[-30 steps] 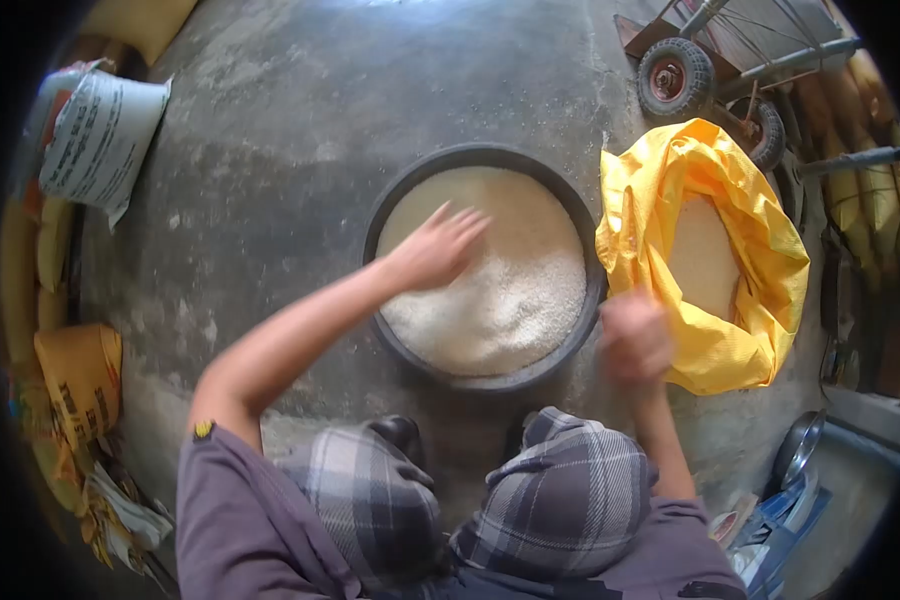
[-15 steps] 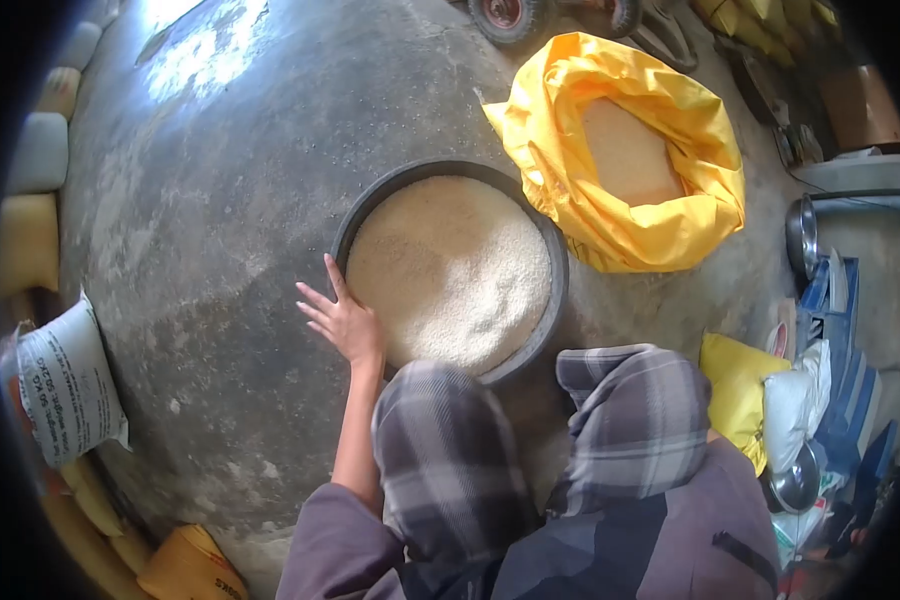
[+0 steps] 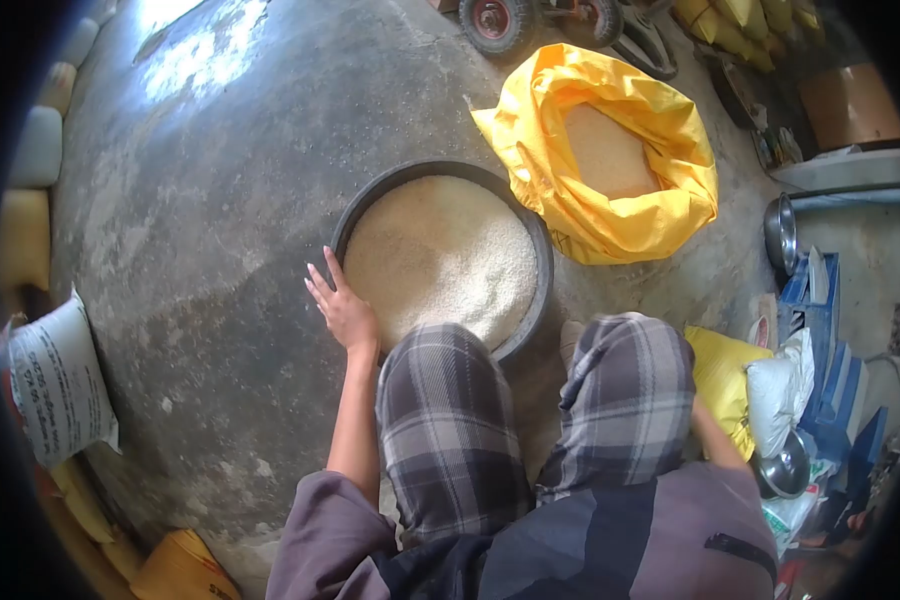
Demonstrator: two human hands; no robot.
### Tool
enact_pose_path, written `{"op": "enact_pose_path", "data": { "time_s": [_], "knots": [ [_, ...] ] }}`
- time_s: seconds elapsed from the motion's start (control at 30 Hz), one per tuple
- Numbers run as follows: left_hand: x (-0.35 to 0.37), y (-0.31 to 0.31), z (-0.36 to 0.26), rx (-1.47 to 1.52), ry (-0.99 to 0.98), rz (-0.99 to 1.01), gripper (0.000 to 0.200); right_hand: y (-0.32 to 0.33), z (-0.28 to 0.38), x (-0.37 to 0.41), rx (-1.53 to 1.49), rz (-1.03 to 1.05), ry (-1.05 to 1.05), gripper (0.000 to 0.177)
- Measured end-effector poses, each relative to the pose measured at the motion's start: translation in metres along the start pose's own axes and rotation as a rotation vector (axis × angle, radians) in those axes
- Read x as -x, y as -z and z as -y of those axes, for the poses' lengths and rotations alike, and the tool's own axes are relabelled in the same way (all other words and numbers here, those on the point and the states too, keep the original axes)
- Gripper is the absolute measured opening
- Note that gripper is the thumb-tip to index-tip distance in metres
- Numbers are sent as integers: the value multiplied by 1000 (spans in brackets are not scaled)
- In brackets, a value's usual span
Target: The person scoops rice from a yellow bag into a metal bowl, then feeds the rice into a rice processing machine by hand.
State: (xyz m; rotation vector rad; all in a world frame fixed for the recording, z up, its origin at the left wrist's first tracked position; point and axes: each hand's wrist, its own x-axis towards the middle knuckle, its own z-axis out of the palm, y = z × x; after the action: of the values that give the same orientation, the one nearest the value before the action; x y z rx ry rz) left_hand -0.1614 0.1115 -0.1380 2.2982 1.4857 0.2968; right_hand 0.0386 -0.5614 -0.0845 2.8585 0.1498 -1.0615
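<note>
My left hand (image 3: 348, 312) rests on the left rim of a round dark basin (image 3: 390, 177), its fingers spread and nothing held in them. Pale grain (image 3: 445, 255) fills much of the basin, heaped toward the lower right. Beyond the basin's upper right side stands an open yellow sack (image 3: 670, 205) with its edge rolled down and grain (image 3: 608, 150) inside. My right forearm shows beside my right knee, but the knee hides the hand.
Wheels (image 3: 498, 22) stand behind the sack. A white printed sack (image 3: 62, 380) leans at the left. To the right are a yellow bag (image 3: 718, 375), a white bag (image 3: 775, 400), metal bowls (image 3: 782, 235) and a blue rack (image 3: 835, 385).
The view has shifted slightly, moving the sack and right-hand items leftward. My right forearm has come into sight beside the knee. My left hand stays at the basin's rim.
</note>
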Motion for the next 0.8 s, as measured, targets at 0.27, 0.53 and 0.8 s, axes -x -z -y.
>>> {"op": "enact_pose_path", "data": {
  "time_s": [0.27,0.53,0.8],
  "knots": [
    [-1,-3,3,5,31,-20,91,22,90,-35,59,-25,164,36],
    [-1,-7,15,212,-79,-124,76,-16,80,-89,107,12,308,35],
    [39,6,31,501,30,30,72,-38,114,-146,92,95,587,34]
  ]
}}
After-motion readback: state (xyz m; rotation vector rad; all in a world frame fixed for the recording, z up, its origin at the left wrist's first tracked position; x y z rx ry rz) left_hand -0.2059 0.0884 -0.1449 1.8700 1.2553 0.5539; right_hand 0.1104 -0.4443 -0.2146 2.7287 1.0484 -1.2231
